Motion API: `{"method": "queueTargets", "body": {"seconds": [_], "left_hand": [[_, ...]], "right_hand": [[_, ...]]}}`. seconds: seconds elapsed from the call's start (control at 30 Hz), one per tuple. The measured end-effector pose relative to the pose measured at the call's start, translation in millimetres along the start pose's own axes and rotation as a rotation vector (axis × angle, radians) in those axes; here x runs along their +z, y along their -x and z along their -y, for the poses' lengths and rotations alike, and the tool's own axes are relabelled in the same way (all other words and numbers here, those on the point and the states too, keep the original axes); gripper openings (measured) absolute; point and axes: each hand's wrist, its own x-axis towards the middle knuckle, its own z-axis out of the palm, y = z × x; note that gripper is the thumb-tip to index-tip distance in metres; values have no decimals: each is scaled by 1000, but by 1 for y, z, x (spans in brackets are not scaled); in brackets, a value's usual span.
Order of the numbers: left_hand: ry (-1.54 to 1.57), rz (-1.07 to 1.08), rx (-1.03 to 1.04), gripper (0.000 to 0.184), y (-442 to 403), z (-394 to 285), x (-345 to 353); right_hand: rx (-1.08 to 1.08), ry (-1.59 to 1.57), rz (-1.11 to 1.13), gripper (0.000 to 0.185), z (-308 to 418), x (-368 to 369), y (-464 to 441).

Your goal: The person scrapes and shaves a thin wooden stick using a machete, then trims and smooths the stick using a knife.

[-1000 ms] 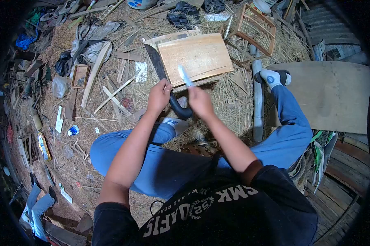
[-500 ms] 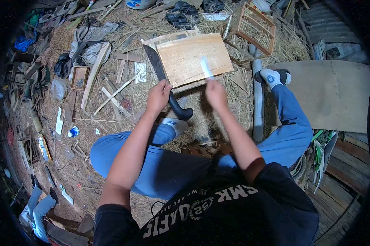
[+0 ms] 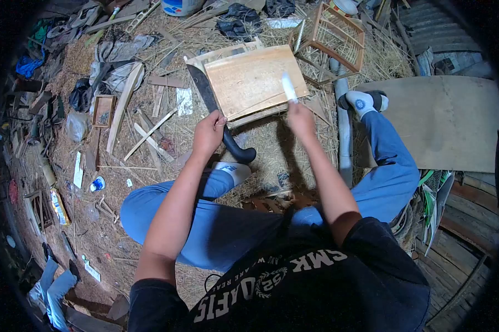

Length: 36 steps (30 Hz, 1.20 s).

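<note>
My left hand is closed in a pinch on one end of a thin wooden strip. The strip slants over the lower part of a pale wooden board, which rests on other wood pieces. In my right hand is a knife, its bright blade pointing up over the board's right side; glare and motion smear its outline. A machete-like tool with a dark blade and a curved black handle lies along the board's left edge, partly behind my left hand.
A slatted wooden frame stands beyond the board to the right. A pole runs beside my foot, next to a large flat sheet. Straw and wood scraps cover the floor. Another person's legs show at lower left.
My right hand and the knife have shifted slightly right along the strip. My left hand keeps its pinch, and the whole view has shifted a little.
</note>
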Motion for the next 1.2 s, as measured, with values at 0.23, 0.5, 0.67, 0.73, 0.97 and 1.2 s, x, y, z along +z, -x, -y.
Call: {"method": "queueTargets", "body": {"seconds": [0.23,0.5,0.67,0.73,0.97,1.2], "left_hand": [[3,-36,29,23,-3,0,1],[-35,-7,25,18,0,0,1],[-51,9,18,18,-2,-4,0],[-42,15,13,19,-3,-2,1],[-69,14,-12,23,-4,-3,2],[-56,33,-24,24,-5,2,4]], "right_hand": [[-86,3,370,39,63,12,57],[58,126,-78,48,-31,-79,-44],[-283,122,90,44,16,-38,22],[-612,38,154,50,21,-16,43],[-622,8,234,50,39,9,62],[-435,16,94,46,-11,-6,16]]}}
